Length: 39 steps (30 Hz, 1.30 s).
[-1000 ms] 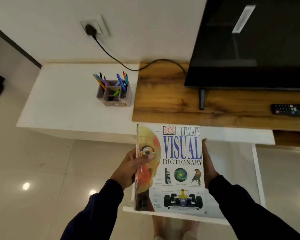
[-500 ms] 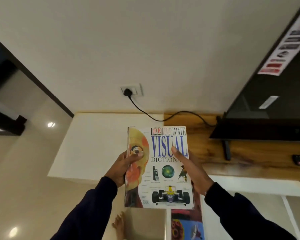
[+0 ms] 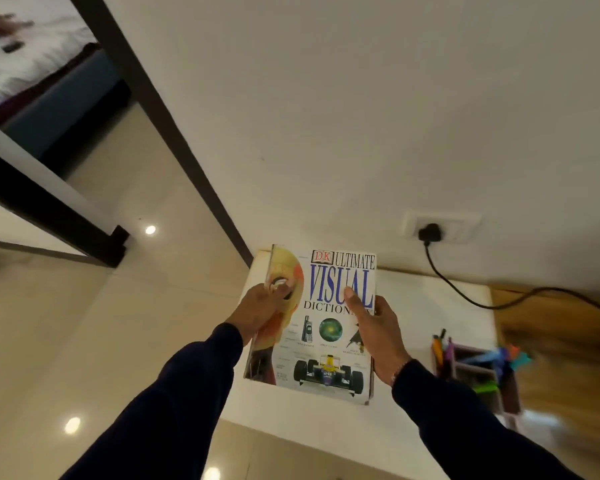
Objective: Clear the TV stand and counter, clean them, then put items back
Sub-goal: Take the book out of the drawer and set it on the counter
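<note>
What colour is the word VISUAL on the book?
Blue, on the book's white cover, seen in the head view.

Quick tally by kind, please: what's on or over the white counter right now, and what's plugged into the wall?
Books: 1, the dictionary, held over the white counter by the left hand and right hand
Pen holders: 1, the pen holder, pens too blurred to count
Plugs: 1, the black plug in the wall socket
Total: 3
</note>
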### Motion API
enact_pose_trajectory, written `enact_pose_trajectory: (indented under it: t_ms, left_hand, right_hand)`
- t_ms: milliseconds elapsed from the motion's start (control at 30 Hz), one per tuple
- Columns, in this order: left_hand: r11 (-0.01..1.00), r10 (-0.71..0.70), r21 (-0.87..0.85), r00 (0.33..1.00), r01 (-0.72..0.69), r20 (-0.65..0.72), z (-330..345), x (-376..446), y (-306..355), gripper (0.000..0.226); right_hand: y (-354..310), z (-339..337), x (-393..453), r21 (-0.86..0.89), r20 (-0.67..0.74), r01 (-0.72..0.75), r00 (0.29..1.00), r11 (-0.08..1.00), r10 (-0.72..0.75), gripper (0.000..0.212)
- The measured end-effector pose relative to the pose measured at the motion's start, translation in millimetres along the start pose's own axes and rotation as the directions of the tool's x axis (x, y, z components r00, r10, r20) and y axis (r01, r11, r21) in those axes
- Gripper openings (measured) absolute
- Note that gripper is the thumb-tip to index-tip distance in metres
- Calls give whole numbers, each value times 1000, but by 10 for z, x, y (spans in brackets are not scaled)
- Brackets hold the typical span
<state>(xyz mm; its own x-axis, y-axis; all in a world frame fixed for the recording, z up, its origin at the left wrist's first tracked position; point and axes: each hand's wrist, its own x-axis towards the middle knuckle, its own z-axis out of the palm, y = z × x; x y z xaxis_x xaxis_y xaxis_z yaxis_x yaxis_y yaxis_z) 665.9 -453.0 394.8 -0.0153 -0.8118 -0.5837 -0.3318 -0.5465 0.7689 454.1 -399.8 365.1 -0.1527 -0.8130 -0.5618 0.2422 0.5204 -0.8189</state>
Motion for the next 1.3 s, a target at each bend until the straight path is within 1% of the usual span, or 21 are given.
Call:
enact_pose_trajectory:
  t_ms: [67, 167, 333, 433, 533, 633, 700, 767, 833, 900, 1000, 1067, 1133, 1233, 1300]
  left_hand:
    - [996, -5, 89, 999, 8, -40, -214, 363, -158, 40]
    - [984, -20, 173, 996, 36, -91, -472, 847, -364, 42]
    - [975, -43, 213, 992, 67, -115, -678, 1385, -637, 34]
    - [972, -31, 228, 990, 62, -139, -729, 1540, -801, 30]
    - [973, -11, 226, 987, 48, -161, -740, 1588, -852, 32]
    - [967, -14, 246, 980, 63, -196, -720, 1573, -831, 38]
    - [960, -28, 266, 971, 93, -236, -727, 1589, -827, 43]
    - [950, -33, 290, 963, 113, -266, -736, 1592, -810, 45]
    - [937, -11, 330, 956, 111, -292, -700, 1577, -792, 49]
    - [923, 23, 369, 940, 112, -341, -658, 1535, -773, 51]
    - [881, 87, 460, 921, 106, -380, -639, 1468, -768, 43]
    - [853, 115, 513, 924, 97, -366, -633, 1385, -759, 35]
    - [846, 148, 528, 921, 71, -361, -563, 1245, -725, 32]
    - [831, 203, 556, 909, 37, -364, -422, 1036, -708, 26]
    - [816, 236, 578, 911, 2, -337, -269, 850, -744, 32]
  right_hand:
    - [102, 289, 308, -6, 10, -14, 1000, 1000, 14, 43]
    - [343, 634, 756, -9, 19, -33, 999, 999, 33, 44]
    - [697, 962, 1243, -3, 8, -78, 997, 997, 78, 46]
    - [862, 1020, 1410, -64, 0, -85, 996, 994, 85, 46]
    - [905, 1031, 1498, -128, -14, -94, 996, 987, 93, 52]
    - [818, 1054, 1505, -275, -74, -90, 995, 957, 73, 52]
    - [735, 1020, 1508, -452, -70, -43, 997, 891, 12, 55]
    - [666, 937, 1539, -658, -26, 22, 998, 753, -52, 59]
    - [594, 836, 1586, -790, -19, 55, 993, 611, -114, 62]
    - [514, 773, 1611, -853, -11, 82, 984, 516, -175, 57]
    - [449, 731, 1542, -882, 35, 120, 981, 455, -191, 44]
    - [456, 698, 1430, -881, 78, 154, 980, 446, -185, 40]
    - [472, 630, 1251, -869, 103, 178, 978, 461, -184, 42]
    - [545, 511, 946, -800, 159, 210, 977, 562, -140, 48]
    - [624, 363, 704, -737, 243, 258, 964, 624, -112, 40]
